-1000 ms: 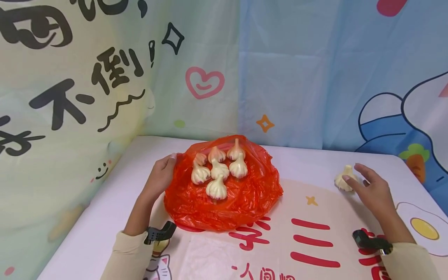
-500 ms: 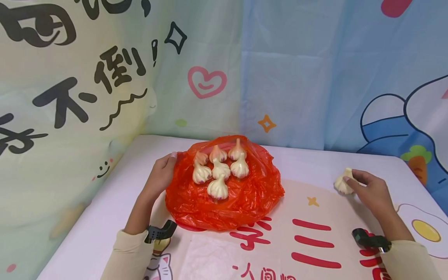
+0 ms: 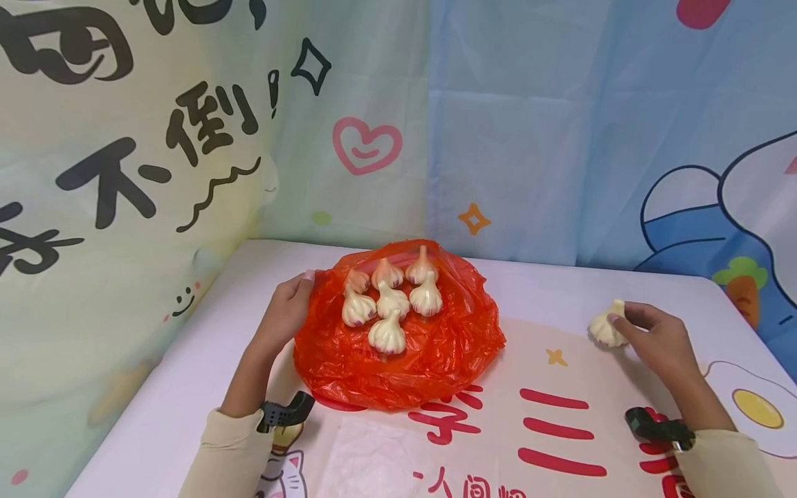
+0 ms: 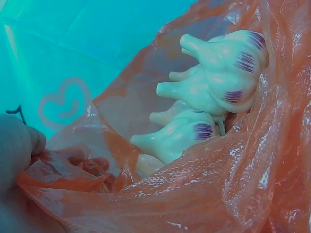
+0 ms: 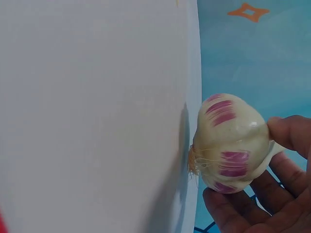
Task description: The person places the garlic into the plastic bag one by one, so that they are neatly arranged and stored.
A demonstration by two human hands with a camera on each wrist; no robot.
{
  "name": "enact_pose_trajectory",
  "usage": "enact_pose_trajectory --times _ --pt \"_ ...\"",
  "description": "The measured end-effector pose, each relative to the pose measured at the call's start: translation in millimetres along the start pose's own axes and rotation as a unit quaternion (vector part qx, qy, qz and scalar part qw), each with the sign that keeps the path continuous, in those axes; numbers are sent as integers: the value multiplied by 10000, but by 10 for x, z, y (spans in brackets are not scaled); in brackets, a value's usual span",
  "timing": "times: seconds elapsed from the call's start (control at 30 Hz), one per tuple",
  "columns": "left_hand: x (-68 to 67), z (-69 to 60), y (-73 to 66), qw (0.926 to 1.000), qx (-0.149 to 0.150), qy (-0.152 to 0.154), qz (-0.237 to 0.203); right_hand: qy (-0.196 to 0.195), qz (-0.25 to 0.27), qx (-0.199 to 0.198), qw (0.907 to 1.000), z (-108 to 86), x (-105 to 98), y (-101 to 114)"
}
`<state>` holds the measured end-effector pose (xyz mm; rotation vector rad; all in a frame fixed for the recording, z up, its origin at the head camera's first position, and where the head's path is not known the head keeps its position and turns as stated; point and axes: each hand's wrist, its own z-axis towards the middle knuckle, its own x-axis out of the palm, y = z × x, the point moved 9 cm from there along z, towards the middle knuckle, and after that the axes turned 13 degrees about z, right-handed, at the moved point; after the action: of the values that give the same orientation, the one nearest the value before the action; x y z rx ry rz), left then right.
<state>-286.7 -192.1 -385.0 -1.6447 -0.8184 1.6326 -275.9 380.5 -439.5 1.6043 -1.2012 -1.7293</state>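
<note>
A red plastic bag (image 3: pixel 448 353) lies spread open on the table, with several white garlic bulbs (image 3: pixel 387 336) in it. The left hand (image 3: pixel 288 311) grips the bag's left rim; in the left wrist view the thumb (image 4: pixel 36 141) shows against the gathered plastic. At the table's right side, the right hand (image 3: pixel 663 346) pinches a single garlic bulb (image 3: pixel 604 330) between thumb and fingers. Purple streaks and a tuft of roots mark this bulb (image 5: pixel 233 138) in the right wrist view. Whether its base touches the table cannot be told.
The white table (image 3: pixel 535 283) carries a printed cover with red characters (image 3: pixel 560 429) and a fried-egg picture. A patterned cloth (image 3: pixel 510 138) hangs behind the table and along its left side.
The right hand has closed its thumb and fingers on the single garlic bulb and shifted it slightly left. The left hand has stayed at the bag's rim.
</note>
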Motion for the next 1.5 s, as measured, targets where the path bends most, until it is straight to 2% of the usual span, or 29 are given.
enact_pose_trajectory --times 0.2,0.3,0.43,0.6,0.77,0.9,1.03,1.2,1.5 --pt "6 -12 3 10000 -54 26 -48 -30 72 -223 9997 -88 30 211" --pt "4 -14 -2 10000 -72 31 -55 -111 168 -524 9984 -163 60 413" --pt "0 -13 2 10000 -79 29 -32 -167 415 -1131 9926 -283 134 721" --pt "0 -7 16 10000 -86 11 -3 43 756 -1799 9808 -431 293 1024" --pt "-6 -12 9 10000 -61 -18 22 360 954 -2134 9716 -548 496 1232" --pt "-10 -18 7 10000 -68 -1 0 668 1195 -2314 9632 -591 683 1319" --pt "-11 -20 4 10000 -73 9 -14 916 1407 -2439 9551 -616 842 1387" --pt "-12 -17 0 10000 -53 -2 10 1254 1695 -2363 9485 -630 1012 1488" --pt "-22 -13 14 9999 -78 -77 7 1560 1575 -1906 9563 -586 1322 1542"
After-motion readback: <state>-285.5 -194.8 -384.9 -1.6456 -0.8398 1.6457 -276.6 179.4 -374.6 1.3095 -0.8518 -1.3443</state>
